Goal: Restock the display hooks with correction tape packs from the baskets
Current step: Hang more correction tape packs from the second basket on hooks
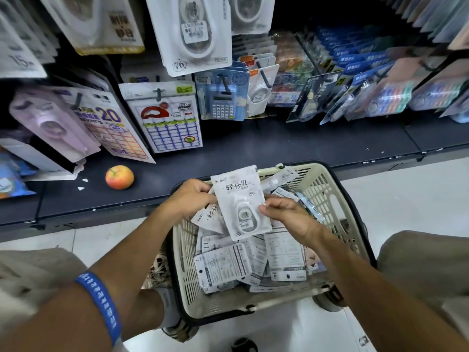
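Two hands over the cream basket (327, 199), both clamped on one white correction tape pack (241, 201), held upright, printed face to the camera. Left hand (190, 196) pinching the pack's left edge, fingers curled, a second pack (210, 217) tucked below it. Right hand (286, 214) pinching the lower right edge, thumb on the front. Blue wristband (101, 301) on the left forearm. Inside the basket, many loose packs (223, 268), mostly lying back side up, overlapping one another. Basket on the pale floor (406, 199), just in front of the dark bottom shelf (253, 143). On that shelf, to the left, a red-and-yellow apple (119, 177), well apart from the basket. Above, on the display hooks, a hanging pack (195, 34) of the same white kind, near the top centre. Below it, a sticker sheet pack (165, 118) and a blue calculator pack (223, 97) on their own hooks. Further right, rows of blue-carded goods (368, 82), blurred.
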`<state>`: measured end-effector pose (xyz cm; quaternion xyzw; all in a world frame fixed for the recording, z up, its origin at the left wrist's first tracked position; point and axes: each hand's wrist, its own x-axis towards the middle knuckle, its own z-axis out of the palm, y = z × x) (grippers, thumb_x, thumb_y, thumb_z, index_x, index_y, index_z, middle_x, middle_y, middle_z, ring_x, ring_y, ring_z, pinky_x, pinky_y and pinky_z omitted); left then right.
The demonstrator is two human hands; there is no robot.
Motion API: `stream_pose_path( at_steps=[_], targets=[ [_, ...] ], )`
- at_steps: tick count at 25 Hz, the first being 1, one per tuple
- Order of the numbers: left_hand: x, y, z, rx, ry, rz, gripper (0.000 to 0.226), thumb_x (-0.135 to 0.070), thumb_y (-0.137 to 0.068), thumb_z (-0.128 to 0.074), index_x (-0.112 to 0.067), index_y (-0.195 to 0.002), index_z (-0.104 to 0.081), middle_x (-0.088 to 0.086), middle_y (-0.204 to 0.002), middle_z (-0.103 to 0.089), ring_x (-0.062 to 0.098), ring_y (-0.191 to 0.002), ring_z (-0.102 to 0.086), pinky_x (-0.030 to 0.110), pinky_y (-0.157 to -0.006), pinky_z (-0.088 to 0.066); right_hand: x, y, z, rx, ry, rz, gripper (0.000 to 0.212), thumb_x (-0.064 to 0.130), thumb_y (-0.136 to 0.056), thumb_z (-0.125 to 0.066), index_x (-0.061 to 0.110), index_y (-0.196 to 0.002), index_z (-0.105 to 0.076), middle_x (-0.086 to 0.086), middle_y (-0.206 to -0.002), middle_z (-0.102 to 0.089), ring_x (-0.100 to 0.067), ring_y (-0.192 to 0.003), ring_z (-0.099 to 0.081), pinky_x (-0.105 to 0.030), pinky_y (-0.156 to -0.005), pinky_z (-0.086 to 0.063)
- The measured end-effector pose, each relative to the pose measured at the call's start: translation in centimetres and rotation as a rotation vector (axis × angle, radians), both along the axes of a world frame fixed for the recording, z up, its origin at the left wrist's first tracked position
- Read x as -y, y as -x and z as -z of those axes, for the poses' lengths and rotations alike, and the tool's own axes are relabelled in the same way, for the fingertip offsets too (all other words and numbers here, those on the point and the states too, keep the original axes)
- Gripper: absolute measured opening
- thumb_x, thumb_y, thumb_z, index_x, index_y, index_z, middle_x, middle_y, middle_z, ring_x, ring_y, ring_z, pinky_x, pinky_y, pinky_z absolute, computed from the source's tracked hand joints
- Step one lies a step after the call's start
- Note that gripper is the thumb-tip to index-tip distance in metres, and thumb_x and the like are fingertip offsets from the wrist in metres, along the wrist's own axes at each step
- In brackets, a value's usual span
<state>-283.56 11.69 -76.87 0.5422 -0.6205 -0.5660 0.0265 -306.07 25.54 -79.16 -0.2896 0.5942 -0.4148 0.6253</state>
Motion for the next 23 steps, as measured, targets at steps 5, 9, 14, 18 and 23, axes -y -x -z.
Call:
stream_pose_path(
  at_steps=[5, 9, 14, 18, 23],
  targets=[
    [0.3, 1.4, -1.9, -0.346, -0.35, -0.407, 0.048, -0.056, -0.092, -0.064, -0.011, -0.096, -0.079, 0.016, -0.098, -0.079, 0.026, -0.077, -0.076, 0.035, -0.068, -0.059, 0.9, -1.4, -0.7, 0.271, -0.038, 0.151, 0.009, 0.015, -0.075, -0.075, 0.016, -0.08, -0.082, -0.001, -0.09, -0.079, -0.012, -0.085, -0.073, -0.022, -0.076, -0.056],
    [-1.3, 1.4, -0.7, -0.704, -0.572, -0.611, 0.079, -0.076, -0.081, -0.056, -0.009, -0.122, -0.07, 0.017, -0.121, -0.073, 0.036, -0.109, -0.071, 0.051, -0.087, -0.06, 1.9, -4.5, -0.1, 0.294, -0.073, 0.425, 0.006, 0.011, -0.087, -0.073, 0.01, -0.091, -0.077, -0.008, -0.104, -0.078, -0.022, -0.094, -0.073, -0.036, -0.08, -0.057],
    [-3.7, 1.3, 1.1, -0.276, -0.453, -0.436, 0.061, -0.017, -0.062, -0.09, -0.004, -0.118, -0.071, 0.014, -0.098, -0.079, 0.03, -0.083, -0.078, 0.043, -0.073, -0.063, 1.0, -4.8, 0.8, -0.053, -0.147, 0.091, 0.023, 0.01, -0.091, -0.072, 0.016, -0.109, -0.058, -0.004, -0.092, -0.077, -0.017, -0.077, -0.07, -0.029, -0.063, -0.056],
    [-3.0, 0.2, 1.7, -0.163, -0.378, -0.369, 0.058, 0.0, -0.067, -0.09, -0.012, -0.117, -0.063, 0.009, -0.095, -0.08, 0.028, -0.082, -0.078, 0.038, -0.065, -0.062, 3.6, 0.2, 1.3, -0.748, -0.147, 0.271, 0.074, 0.01, -0.087, -0.074, 0.027, -0.146, -0.034, -0.006, -0.135, -0.058, -0.024, -0.102, -0.063, -0.036, -0.087, -0.052],
    [-3.4, 0.6, 1.3, -0.135, -0.428, -0.177, 0.049, 0.016, -0.075, -0.075, -0.016, -0.111, -0.063, 0.002, -0.083, -0.08, 0.022, -0.073, -0.078, 0.032, -0.057, -0.059, 5.6, 5.8, 1.9, -1.005, -0.05, 0.156, 0.055, 0.012, -0.085, -0.076, 0.022, -0.131, -0.047, 0.0, -0.104, -0.06, -0.025, -0.1, -0.063, -0.033, -0.079, -0.05]
  ],
)
